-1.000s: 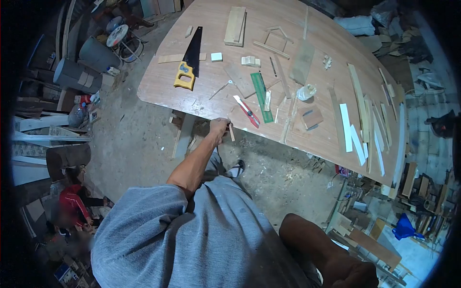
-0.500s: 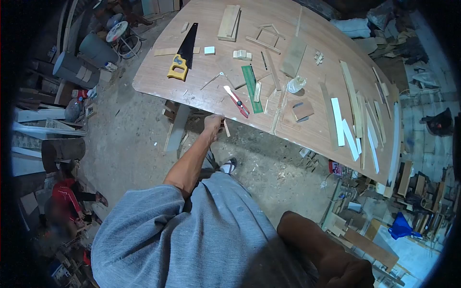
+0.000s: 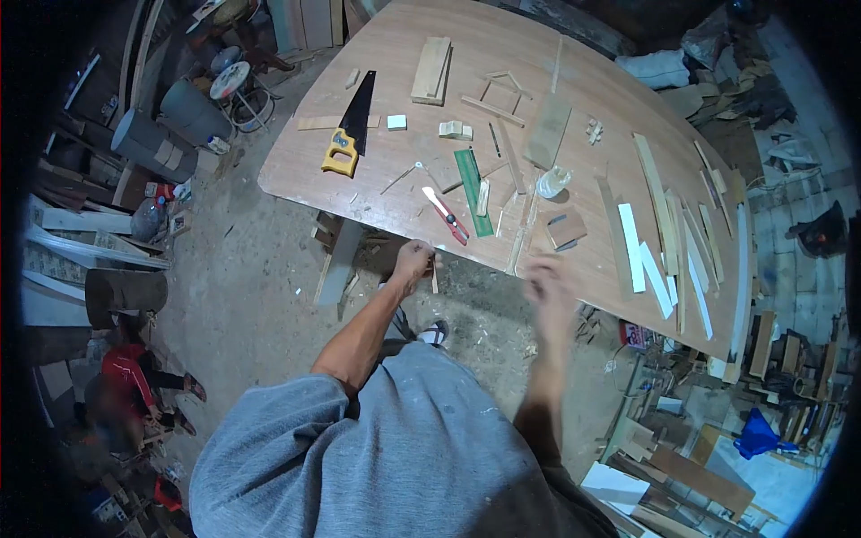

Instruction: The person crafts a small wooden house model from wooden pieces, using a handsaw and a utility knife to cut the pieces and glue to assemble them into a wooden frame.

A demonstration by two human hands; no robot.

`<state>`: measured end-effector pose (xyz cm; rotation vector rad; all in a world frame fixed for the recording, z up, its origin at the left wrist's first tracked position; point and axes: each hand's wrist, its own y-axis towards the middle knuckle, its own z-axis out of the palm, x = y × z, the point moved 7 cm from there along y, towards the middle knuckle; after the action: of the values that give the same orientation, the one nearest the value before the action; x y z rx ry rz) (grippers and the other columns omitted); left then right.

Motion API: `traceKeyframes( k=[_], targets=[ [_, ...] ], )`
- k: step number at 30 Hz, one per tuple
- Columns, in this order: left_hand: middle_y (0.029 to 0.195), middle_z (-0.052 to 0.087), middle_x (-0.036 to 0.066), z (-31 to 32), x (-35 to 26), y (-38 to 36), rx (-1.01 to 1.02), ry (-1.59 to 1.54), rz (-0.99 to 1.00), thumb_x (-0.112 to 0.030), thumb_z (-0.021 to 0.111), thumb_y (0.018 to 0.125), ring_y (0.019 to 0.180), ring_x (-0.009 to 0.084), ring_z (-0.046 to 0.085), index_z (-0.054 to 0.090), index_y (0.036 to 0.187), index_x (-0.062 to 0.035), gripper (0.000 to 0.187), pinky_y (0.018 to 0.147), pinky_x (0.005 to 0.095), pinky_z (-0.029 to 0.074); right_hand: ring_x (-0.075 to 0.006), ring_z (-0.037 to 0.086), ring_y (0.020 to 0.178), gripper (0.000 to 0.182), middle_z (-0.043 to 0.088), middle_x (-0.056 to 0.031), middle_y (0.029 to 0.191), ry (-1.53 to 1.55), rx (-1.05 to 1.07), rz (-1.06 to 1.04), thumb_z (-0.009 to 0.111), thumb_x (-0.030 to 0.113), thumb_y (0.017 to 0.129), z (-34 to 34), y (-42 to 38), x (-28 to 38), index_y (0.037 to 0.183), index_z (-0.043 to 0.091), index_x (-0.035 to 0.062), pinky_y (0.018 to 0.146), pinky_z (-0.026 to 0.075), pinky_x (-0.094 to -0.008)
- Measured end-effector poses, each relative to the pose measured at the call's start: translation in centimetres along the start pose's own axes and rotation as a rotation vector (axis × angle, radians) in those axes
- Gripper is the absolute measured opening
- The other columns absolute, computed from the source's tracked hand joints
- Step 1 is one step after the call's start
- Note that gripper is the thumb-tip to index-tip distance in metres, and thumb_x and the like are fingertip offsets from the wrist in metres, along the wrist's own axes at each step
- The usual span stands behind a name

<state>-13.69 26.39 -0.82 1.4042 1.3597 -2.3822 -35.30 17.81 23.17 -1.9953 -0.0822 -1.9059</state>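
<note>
My left hand point(image 3: 413, 262) is closed on a small thin wood strip point(image 3: 436, 280) just off the table's near edge; the strip points downward and its upper part is hidden by the fingers. Smeared by motion, my right hand point(image 3: 550, 289) is over the table's edge, below the sanding block-like brown piece point(image 3: 565, 229); its fingers cannot be made out. On the table point(image 3: 314, 184), close to my left hand, lie a red utility knife point(image 3: 451, 221) and a green ruler point(image 3: 470, 184). A small house-shaped frame of wood strips point(image 3: 499, 97) lies farther back.
A handsaw with yellow handle point(image 3: 341, 154) lies at the left of the table. Near the middle stands a clear bottle point(image 3: 552, 183); long wood strips point(image 3: 659, 202) cover the right side. A person in red point(image 3: 130, 372) sits low at left. Scrap wood point(image 3: 700, 480) piles up at lower right.
My right hand has swung from low at the right up and forward to the table's edge. The left still grips the strip. The whole view has shifted slightly.
</note>
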Motion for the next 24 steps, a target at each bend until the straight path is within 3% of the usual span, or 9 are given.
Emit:
traceKeyframes(
  k=[1, 2, 4, 7, 10, 15, 17, 21, 24],
  targets=[
    [0.073, 0.06, 0.004, 0.4, -0.2, -0.5, 0.007, 0.007, 0.002, -0.012, 0.054, 0.087, 0.056, 0.012, 0.053, 0.06, 0.086, -0.0055, 0.009, 0.049, 0.0286, 0.044, -0.0083, 0.048, 0.059, 0.015, 0.057, -0.0011, 0.072, -0.441, 0.113, -0.318, 0.051, 0.009, 0.091, 2.1, 2.1, -4.0, 0.089, 0.065, 0.002, 0.053, 0.039, -0.0244],
    [0.072, 0.059, 0.003, 1.2, -0.2, -0.9, 0.077, 0.013, -0.006, -0.011, 0.053, 0.089, 0.055, 0.0115, 0.053, 0.058, 0.086, -0.0056, 0.008, 0.048, 0.0273, 0.043, -0.0086, 0.049, 0.059, 0.018, 0.058, -0.0005, 0.073, -0.305, 0.187, -0.17, 0.053, 0.014, 0.093, 3.5, 4.0, -10.3, 0.089, 0.066, 0.0039, 0.054, 0.041, -0.0256],
    [0.071, 0.057, 0.002, 2.1, -0.3, -0.9, 0.155, 0.022, -0.007, -0.011, 0.052, 0.09, 0.055, 0.0111, 0.052, 0.057, 0.087, -0.0057, 0.007, 0.048, 0.0261, 0.042, -0.0088, 0.053, 0.061, 0.016, 0.059, -0.0015, 0.073, -0.449, 0.164, -0.111, 0.056, 0.016, 0.093, 5.7, 5.5, -16.7, 0.093, 0.065, 0.0028, 0.054, 0.043, -0.0263],
    [0.066, 0.054, 0.0, 2.4, -0.4, -1.3, 0.218, 0.097, 0.095, -0.012, 0.055, 0.091, 0.051, 0.0092, 0.048, 0.058, 0.087, -0.0044, 0.009, 0.045, 0.0247, 0.037, -0.0079, 0.054, 0.06, 0.013, 0.06, -0.0022, 0.076, -0.145, 0.084, -0.025, 0.059, 0.015, 0.092, 7.8, 5.6, -17.3, 0.097, 0.063, 0.0036, 0.05, 0.043, -0.025],
    [0.066, 0.055, 0.0, 2.4, -0.2, -1.9, 0.257, 0.141, 0.118, -0.012, 0.057, 0.09, 0.051, 0.0077, 0.046, 0.061, 0.089, -0.0033, 0.01, 0.045, 0.0235, 0.036, -0.0079, 0.055, 0.06, 0.013, 0.061, -0.0024, 0.077, -0.122, 0.223, -0.003, 0.061, 0.012, 0.09, 9.7, 7.0, -19.8, 0.102, 0.061, 0.0044, 0.051, 0.044, -0.0235],
    [0.069, 0.058, -0.001, 0.4, 0.1, -1.6, 0.273, 0.136, 0.099, -0.015, 0.062, 0.092, 0.054, 0.0064, 0.047, 0.063, 0.095, -0.0025, 0.013, 0.048, 0.0222, 0.036, -0.0091, 0.057, 0.06, 0.011, 0.062, -0.0045, 0.073, -0.126, 0.284, 0.079, 0.062, 0.011, 0.089, 10.8, 7.7, -20.8, 0.096, 0.063, 0.0032, 0.054, 0.047, -0.025],
    [0.069, 0.059, -0.001, -0.1, 0.0, -1.4, 0.303, 0.159, 0.126, -0.016, 0.064, 0.092, 0.054, 0.0052, 0.047, 0.064, 0.092, -0.0022, 0.014, 0.048, 0.0214, 0.036, -0.0122, 0.062, 0.064, 0.013, 0.065, -0.0079, 0.07, -0.437, 0.321, -0.078, 0.063, 0.014, 0.088, 11.4, 7.7, -18.1, 0.091, 0.064, 0.0011, 0.057, 0.049, -0.0295],
    [0.07, 0.06, -0.002, -0.8, -1.1, -1.5, 0.263, 0.191, 0.176, -0.015, 0.064, 0.091, 0.054, 0.0044, 0.047, 0.064, 0.092, -0.0017, 0.013, 0.048, 0.021, 0.036, -0.0178, 0.066, 0.069, 0.02, 0.067, -0.0119, 0.071, -0.421, 0.323, -0.061, 0.063, 0.019, 0.087, 12.6, 9.1, -20.3, 0.085, 0.066, -0.0003, 0.062, 0.05, -0.0346],
    [0.073, 0.061, -0.001, -1.2, -1.3, -1.0, 0.262, 0.309, 0.243, -0.014, 0.062, 0.092, 0.057, 0.0048, 0.049, 0.065, 0.094, -0.0003, 0.014, 0.05, 0.021, 0.038, -0.0267, 0.067, 0.07, 0.026, 0.067, -0.0158, 0.072, -0.507, 0.249, -0.121, 0.063, 0.024, 0.087, 13.2, 9.3, -18.7, 0.081, 0.066, -0.0014, 0.065, 0.05, -0.0372]
  ],
)
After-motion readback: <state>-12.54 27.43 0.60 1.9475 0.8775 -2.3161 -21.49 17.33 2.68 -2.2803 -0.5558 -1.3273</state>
